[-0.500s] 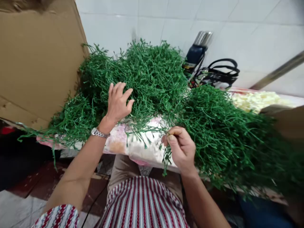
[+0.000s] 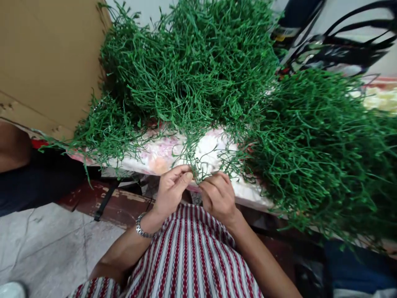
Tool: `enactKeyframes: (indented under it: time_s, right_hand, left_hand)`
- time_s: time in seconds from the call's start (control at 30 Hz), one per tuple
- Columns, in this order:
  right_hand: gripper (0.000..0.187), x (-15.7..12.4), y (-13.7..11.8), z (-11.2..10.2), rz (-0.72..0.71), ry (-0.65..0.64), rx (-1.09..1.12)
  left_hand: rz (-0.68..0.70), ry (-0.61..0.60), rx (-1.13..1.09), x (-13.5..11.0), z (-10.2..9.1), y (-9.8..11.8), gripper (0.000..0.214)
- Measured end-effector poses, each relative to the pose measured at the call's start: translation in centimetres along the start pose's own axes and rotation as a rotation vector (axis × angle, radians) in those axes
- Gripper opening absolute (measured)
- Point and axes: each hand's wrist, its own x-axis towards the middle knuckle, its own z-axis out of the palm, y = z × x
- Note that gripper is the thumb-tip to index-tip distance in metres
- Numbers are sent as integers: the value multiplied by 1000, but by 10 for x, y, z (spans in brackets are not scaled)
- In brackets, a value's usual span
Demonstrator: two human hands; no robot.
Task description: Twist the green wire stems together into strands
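Note:
Close together at the table's front edge, my left hand [image 2: 172, 187] and my right hand [image 2: 219, 195] meet over thin green plastic stems [image 2: 192, 153]. The left one pinches the stems' lower ends between thumb and fingers. Curled inward beside it, the right fingers are closed on the stems too; their tips are partly hidden. These stems fan out over the flowered cloth [image 2: 161, 153]. Behind them rises a big tangled pile of green stems [image 2: 198, 62], with a second pile [image 2: 310, 153] to the right.
A large cardboard box [image 2: 49, 62] stands at the left. At the back right are a dark blue flask [image 2: 290, 20] and a black-handled bag [image 2: 338, 56], with pale yellow pieces [image 2: 380, 99] beyond. Another person's arm [image 2: 12, 147] shows at the left edge.
My left hand has come back from the pile to meet the right and now pinches stems. My right hand has moved slightly left and down. The view has tipped downward and closer.

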Motion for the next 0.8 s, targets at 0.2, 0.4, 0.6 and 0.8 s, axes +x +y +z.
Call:
enactKeyframes:
  time_s: [0.2,0.4,0.6,0.8]
  right_hand:
    - [14,-11,-7,9,-79,-210,-127]
    - [32,-11,-16,-11,-81,-163,22]
    - [41,13,-9,-50,60,78,41]
    - [21,39,15,-61,152,-42,-120]
  left_hand:
    - [-93,124,-242,-1,8,-19,13]
    - [-79,159,-87,-1,3,-21,14]
    - [78,30,174,-1,-1,-16,9]
    - [149,-90,230,0,-3,-16,9]
